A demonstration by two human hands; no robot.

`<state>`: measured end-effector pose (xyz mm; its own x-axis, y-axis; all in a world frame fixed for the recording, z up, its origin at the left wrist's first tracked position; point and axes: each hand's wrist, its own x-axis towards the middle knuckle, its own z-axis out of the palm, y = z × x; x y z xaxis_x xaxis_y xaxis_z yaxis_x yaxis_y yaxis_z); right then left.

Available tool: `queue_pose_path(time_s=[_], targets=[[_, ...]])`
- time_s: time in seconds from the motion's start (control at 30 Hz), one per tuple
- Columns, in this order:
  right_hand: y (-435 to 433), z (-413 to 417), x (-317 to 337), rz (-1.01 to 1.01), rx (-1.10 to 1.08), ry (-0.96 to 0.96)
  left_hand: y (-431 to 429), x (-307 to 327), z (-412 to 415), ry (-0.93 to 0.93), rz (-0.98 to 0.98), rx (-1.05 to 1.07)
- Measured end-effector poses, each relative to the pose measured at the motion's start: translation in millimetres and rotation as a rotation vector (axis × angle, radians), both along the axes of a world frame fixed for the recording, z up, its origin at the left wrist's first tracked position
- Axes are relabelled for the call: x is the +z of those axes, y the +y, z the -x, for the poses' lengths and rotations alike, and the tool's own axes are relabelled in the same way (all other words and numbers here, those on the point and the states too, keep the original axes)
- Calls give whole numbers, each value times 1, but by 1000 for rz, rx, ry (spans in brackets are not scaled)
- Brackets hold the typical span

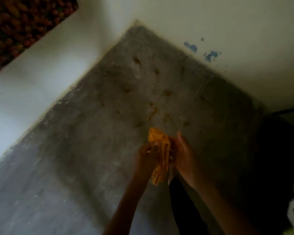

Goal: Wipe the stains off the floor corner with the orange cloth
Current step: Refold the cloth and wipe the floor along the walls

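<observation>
The orange cloth (160,153) hangs bunched between both hands, held in the air above the grey concrete floor (95,150). My left hand (145,156) grips its left side and my right hand (182,154) holds its right side, thumb raised. Several brownish-orange stains (153,112) dot the floor beyond the cloth, reaching toward the corner (136,22) where two pale walls meet. The cloth does not touch the stains.
A white wall (41,68) runs along the left, another (227,31) along the right with blue paint marks (191,46). A dark red patterned surface (20,19) fills the top left. Something dark (278,158) lies at the right edge.
</observation>
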<state>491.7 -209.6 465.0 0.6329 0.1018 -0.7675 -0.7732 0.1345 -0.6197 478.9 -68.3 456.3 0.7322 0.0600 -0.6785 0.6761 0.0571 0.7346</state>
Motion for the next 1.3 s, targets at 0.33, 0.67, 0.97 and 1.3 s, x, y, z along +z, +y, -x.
queue_pose_path(time_s=[0.33, 0.67, 0.97, 1.3], targets=[[-119, -149, -71, -147, 139, 39, -127, -38, -150, 73, -233, 1], [-169, -242, -137, 319, 151, 44, -135, -108, -255, -108, -375, -73], [-160, -271, -299, 256, 813, -394, -101, -223, -301, -365, -299, -729], [-160, -260, -503, -300, 346, -214, -109, -462, -341, -652, -541, -546]])
